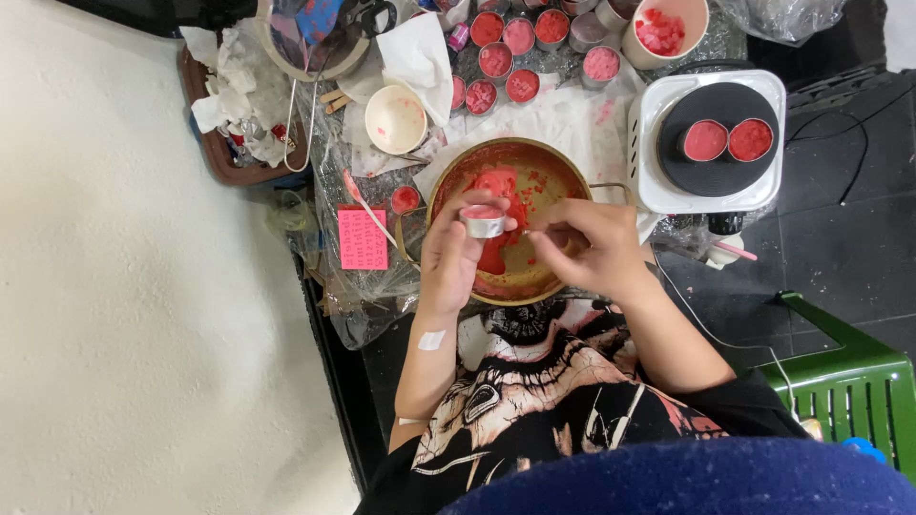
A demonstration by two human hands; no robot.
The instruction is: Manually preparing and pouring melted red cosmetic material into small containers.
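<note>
Left hand (450,256) raised over the near rim of the bowl (563,172), fingers curled round a small foil cup (483,222), gripping it by the sides with its mouth tipped slightly toward the right. Right hand (590,250) just beside, fingers pinched together on something thin and pale, perhaps a stick or wick; too small to tell which, and too small to tell whether its tip touches the cup. Cup left of the right hand, level with it, almost touching; no long axis to speak of, being round and squat, open side up. Left hand already on the cup, right hand the free worker, closing in from the right. Both held above the bowl's near half, over a smear of red wax (498,250) pooled toward the near-left side. Farther out on the left, a pink card (363,238) on crinkled plastic, a thin pink-tipped stick across its corner, and one filled red cup (405,199) just beyond. Beyond that, a cream dish (395,119) with red flecks, beside crumpled tissue (420,52). On the right, well apart from the hands, a white hotplate (649,143) carrying two round tins of red wax (727,140) side by side. At the far edge, a cluster of filled cups (520,38) in pink and red, and a pale tub (668,33) of red chunks.
</note>
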